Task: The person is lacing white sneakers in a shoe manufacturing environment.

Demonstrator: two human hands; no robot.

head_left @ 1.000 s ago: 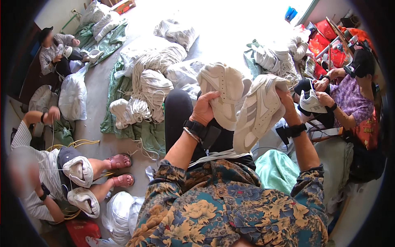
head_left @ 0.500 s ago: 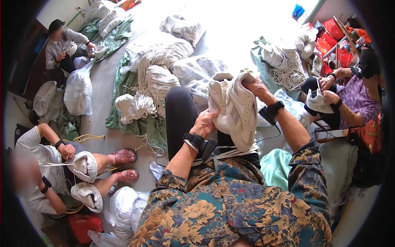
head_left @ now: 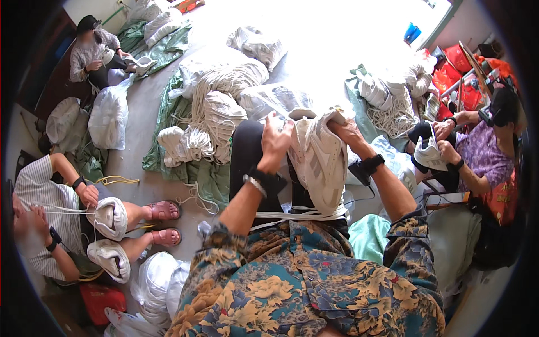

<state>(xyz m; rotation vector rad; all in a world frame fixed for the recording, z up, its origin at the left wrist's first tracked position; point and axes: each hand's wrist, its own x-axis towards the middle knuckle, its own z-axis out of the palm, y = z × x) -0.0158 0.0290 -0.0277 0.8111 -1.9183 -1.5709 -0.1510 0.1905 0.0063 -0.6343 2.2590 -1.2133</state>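
Note:
Two cream-and-grey sneakers are side by side in front of me, toes toward my lap. My right hand [head_left: 347, 132] is closed around the heel end of the nearer sneaker [head_left: 321, 163]. The other sneaker [head_left: 297, 137] is partly covered by it on the left. My left hand [head_left: 276, 141] is raised beside that second sneaker's opening, fingers curled together; whatever is between them is too small to make out. White shoelaces [head_left: 303, 215] lie across my lap below the toes.
Bundles of white laces [head_left: 216, 106] lie on green sacking ahead. Another lace heap [head_left: 393, 104] stands at right. Three people handle white shoes nearby: at left [head_left: 62, 208], far left [head_left: 95, 53] and right [head_left: 483, 137]. A green cloth [head_left: 369, 229] lies by my right thigh.
My left hand has left the sneaker's side and moved up and slightly left, its fingers now curled. The right hand still holds the sneaker. The whole view has shifted slightly.

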